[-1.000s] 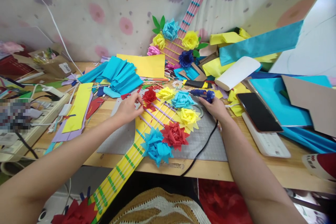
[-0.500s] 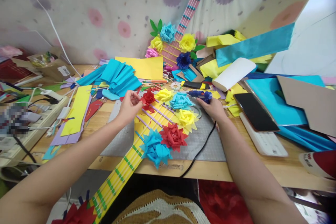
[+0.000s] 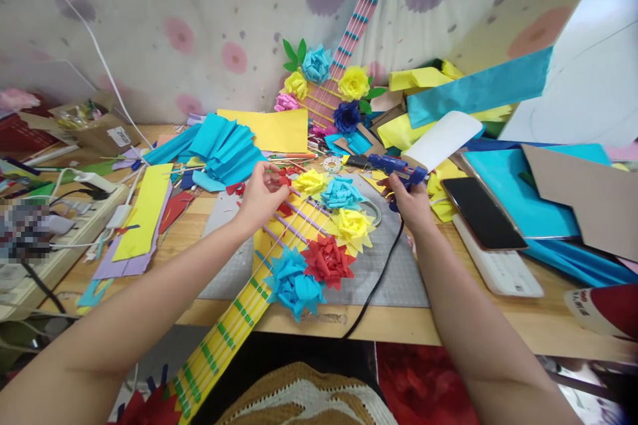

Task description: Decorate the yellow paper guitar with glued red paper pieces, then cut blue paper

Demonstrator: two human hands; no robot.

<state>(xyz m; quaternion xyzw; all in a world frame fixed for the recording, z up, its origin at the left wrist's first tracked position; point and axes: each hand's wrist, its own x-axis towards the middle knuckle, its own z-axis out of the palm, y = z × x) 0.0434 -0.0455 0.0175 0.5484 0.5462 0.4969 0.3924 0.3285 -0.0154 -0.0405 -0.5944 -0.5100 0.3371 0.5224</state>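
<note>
No legible writing near both hands

A home craft corner: table heaped with coloured paper, paper guitars, flowered sheet behind.

A single head-worn camera is looking forward and down from close above the yellow paper guitar, facing the flowered wall cloth beyond it, with both forearms entering from the lower edge.
</note>
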